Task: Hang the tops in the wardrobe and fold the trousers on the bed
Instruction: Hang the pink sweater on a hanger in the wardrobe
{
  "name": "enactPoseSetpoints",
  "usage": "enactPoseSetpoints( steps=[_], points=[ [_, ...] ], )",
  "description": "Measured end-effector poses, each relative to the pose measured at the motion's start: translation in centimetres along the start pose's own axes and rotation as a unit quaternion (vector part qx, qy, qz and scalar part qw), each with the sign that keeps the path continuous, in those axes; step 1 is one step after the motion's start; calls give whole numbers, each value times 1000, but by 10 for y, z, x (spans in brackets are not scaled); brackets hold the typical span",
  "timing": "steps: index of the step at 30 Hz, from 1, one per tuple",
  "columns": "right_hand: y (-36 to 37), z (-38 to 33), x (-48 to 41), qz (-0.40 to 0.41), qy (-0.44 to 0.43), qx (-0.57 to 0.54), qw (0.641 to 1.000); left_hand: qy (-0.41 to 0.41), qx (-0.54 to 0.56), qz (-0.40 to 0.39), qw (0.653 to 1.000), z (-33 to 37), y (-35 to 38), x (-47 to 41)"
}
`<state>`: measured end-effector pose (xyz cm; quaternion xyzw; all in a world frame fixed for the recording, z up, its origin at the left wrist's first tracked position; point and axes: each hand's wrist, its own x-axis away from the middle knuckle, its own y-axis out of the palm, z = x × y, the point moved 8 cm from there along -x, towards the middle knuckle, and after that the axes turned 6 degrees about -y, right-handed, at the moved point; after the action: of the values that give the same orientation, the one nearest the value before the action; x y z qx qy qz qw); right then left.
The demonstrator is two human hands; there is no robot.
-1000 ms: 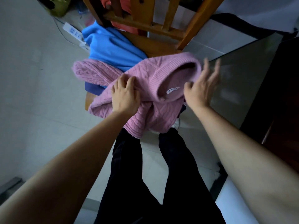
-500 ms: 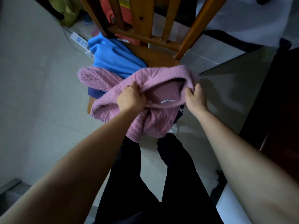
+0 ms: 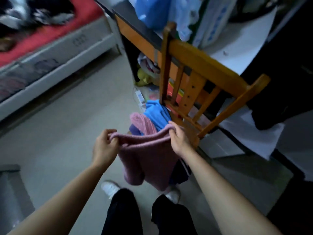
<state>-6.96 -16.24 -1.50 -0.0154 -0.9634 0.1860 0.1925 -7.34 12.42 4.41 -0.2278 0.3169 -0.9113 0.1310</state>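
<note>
**Hand state**
- The left hand (image 3: 104, 146) is closed on the pink knitted sweater (image 3: 149, 161), with fingers and thumb pinching the left end of its ribbed edge.
- The right hand (image 3: 178, 138) is closed on the same edge at its right end, fingers curled over the knit.

**Position of the task item**
- The ribbed edge is stretched between the two hands in a shallow curve.
- The body of the sweater hangs straight down from that edge, in front of the person's legs and above the floor (image 3: 64, 133).
- A further pink knitted portion lies behind the stretched edge on a pile of clothes. It cannot be told whether this portion is a sleeve.
- The pile sits on the seat of the wooden chair (image 3: 203, 65). A blue garment (image 3: 157, 112) lies in it, just beside the pink portion.

**Surroundings**
- The chair stands just beyond the right hand, with its slatted back towards the counter (image 3: 133, 32).
- Blue plastic bags (image 3: 152, 12) rest on the counter, and assorted items lie beneath it, too blurred to identify.
- The bed (image 3: 55, 41) occupies the upper left, well apart from the sweater. It has a red cover and a white frame.
- The person wears black trousers (image 3: 123, 216) and white shoes (image 3: 110, 188).
</note>
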Motion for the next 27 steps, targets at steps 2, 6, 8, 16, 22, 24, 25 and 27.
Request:
enactPoseSetpoints(
  steps=[2,6,8,16,22,24,25,27],
  points=[
    [10,-25,3,-18,-30,19,999,-10,5,26,1000,-4,-25,13],
    [35,-89,20,0,-71,-6,997,-13,40,69,997,-5,-92,45],
    [52,-131,35,16,-87,-47,995,-7,64,83,994,-1,-136,57],
    [141,-293,148,-11,-42,-368,929,47,53,-74,995,-23,-288,125],
    [245,-398,256,-115,-133,-283,943,42,26,55,997,-119,-445,167],
    [286,-427,288,-175,-177,-189,950,36,0,100,994,-148,-491,175],
    [306,-442,305,-213,-202,-146,945,36,-5,116,993,-160,-510,178],
    [340,-474,340,-286,-264,-75,918,38,-19,139,989,-178,-542,182]
  ],
)
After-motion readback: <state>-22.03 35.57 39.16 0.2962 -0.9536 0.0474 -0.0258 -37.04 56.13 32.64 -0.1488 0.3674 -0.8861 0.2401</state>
